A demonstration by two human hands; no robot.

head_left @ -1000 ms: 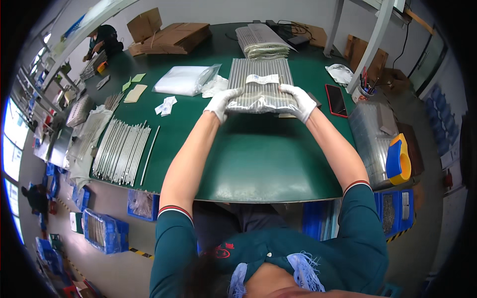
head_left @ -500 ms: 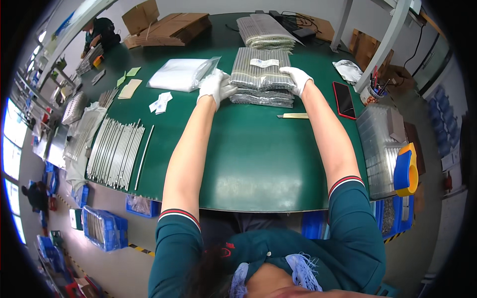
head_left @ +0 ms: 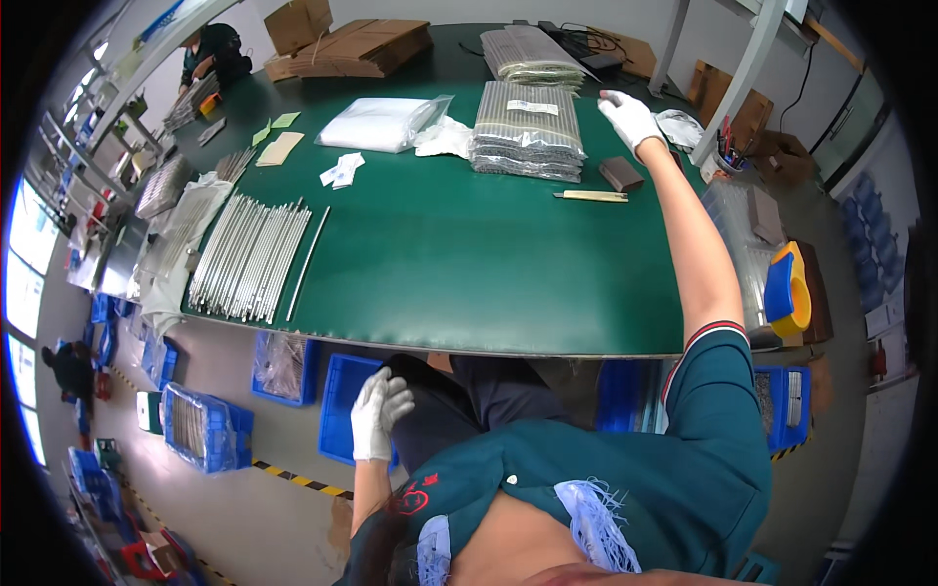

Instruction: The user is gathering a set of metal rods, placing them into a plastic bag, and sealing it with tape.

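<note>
My gloved right hand (head_left: 628, 119) reaches over the far right of the green table, just past a stack of clear-bagged grey rods (head_left: 528, 127). Its fingers are stretched out, and nothing shows in them. Low at my left side, my gloved left hand (head_left: 381, 412) hangs below the table's front edge, fingers apart and holding nothing. The bagged stack carries a white label (head_left: 532, 106) on top. In front of its right corner lie a small brown block (head_left: 620, 174) and a cutter (head_left: 591, 196) with a pale handle. A crumpled white cloth (head_left: 445, 137) touches the stack's left side.
Loose metal rods (head_left: 249, 256) lie in a row at the table's left, with a single rod (head_left: 309, 264) beside them. White plastic bags (head_left: 376, 124), flattened cardboard (head_left: 352, 47) and more bagged bundles (head_left: 532, 57) sit farther back. A tape dispenser (head_left: 789, 290) stands at the right edge.
Both hands have let go of the bagged stack. My left hand has dropped below the table edge; my right has moved away, beyond the stack's right side. The whole view has shifted.
</note>
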